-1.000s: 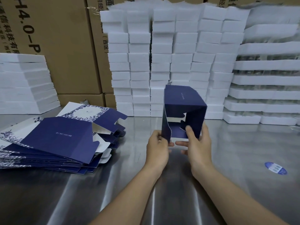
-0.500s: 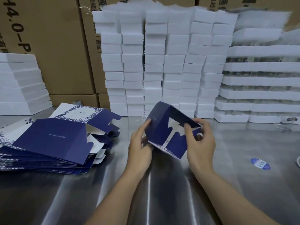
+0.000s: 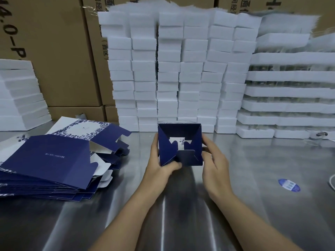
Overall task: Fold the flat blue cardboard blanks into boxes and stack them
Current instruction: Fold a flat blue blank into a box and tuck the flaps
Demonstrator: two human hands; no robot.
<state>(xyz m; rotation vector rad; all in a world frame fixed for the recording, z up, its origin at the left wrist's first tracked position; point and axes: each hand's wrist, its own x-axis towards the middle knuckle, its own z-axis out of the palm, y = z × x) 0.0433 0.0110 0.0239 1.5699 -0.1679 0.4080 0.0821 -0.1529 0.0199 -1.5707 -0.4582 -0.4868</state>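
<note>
Box (image 3: 180,144): one, held over the steel table (image 3: 272,205) at centre, base flaps turned to the camera and nearly interlocked.
Left hand (image 3: 159,165): curled round the 9 o'clock side, thumb pressed on the lower flap.
Right hand (image 3: 215,160): wrapped round the 3 o'clock side.
Progress: judged early; no finished boxes are seen stacked.
Blanks (image 3: 49,160): one pile at 9 o'clock, too many to be counted.

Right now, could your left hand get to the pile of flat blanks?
Probably yes, once it lets go: the left hand holds the half-folded box, and only bare table lies between it and the blanks.
</note>
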